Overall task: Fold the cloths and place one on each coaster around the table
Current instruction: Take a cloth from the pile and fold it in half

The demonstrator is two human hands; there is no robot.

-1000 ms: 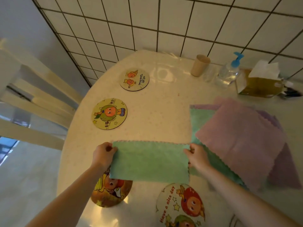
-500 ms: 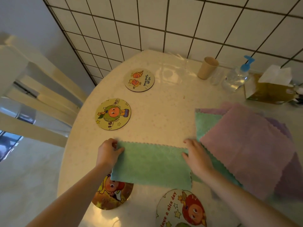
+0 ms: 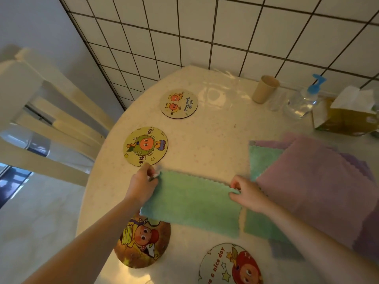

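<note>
A green cloth, folded into a long rectangle, lies on the table's near part. My left hand pinches its far left corner. My right hand pinches its far right corner. A stack of unfolded cloths sits to the right, with a pink cloth on top of another green cloth and purple ones. Several round cartoon coasters lie around: a yellow-green coaster, a pale coaster, a brown coaster partly under the folded cloth, and a "nice day" coaster.
The round cream table stands against a tiled wall. At its back stand a beige cup, a clear pump bottle and a tissue box. A cream chair stands at the table's left.
Both hands have shifted up to the cloth's far corners and now pinch them. The view has tilted slightly, so the table sits lower in frame.
</note>
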